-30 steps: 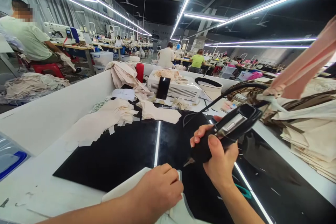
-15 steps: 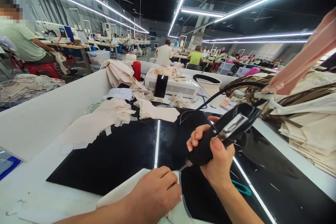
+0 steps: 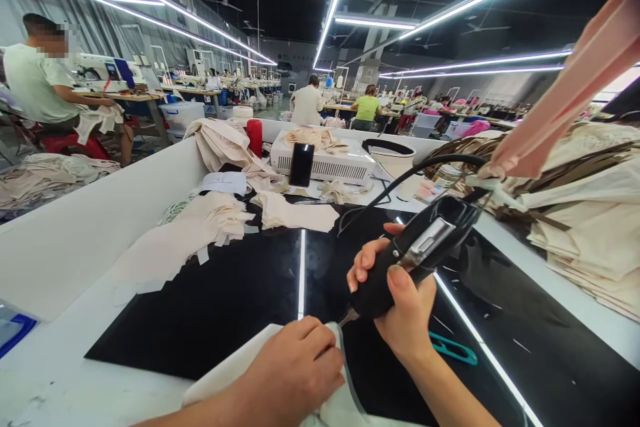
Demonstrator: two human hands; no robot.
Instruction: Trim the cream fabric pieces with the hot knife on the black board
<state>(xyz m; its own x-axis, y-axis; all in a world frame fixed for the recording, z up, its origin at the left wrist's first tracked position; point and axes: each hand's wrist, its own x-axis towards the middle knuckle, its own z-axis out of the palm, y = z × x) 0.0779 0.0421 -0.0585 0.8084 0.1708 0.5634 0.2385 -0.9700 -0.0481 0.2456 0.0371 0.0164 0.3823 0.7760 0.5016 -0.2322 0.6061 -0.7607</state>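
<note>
My right hand (image 3: 407, 320) is wrapped around a black corded electric hot knife (image 3: 400, 267), tilted with its narrow metal tip pointing down to the left. That tip meets the edge of a white fabric piece (image 3: 240, 360) near my left fingers. With fingers curled, my left hand (image 3: 295, 367) grips and presses the fabric close to its grey-trimmed edge; the fingertips are partly hidden. Beneath the tool and part of the fabric lies a glossy black board (image 3: 210, 307). Right of my right wrist, a teal cutter handle (image 3: 453, 349) lies on the board.
Cut beige fabric pieces (image 3: 175, 233) lie at the left; another stack (image 3: 595, 233) is at the right. A phone (image 3: 301, 165) leans against a white machine (image 3: 330, 160) beside a red thread cone (image 3: 255, 138). Pink cloth (image 3: 565, 80) hangs by the tool's cable. Co-workers sit beyond the low wall.
The view has shifted slightly, and the tool appears a little lower and further left. Both hands keep their hold, with the tip still at the fabric's edge.
</note>
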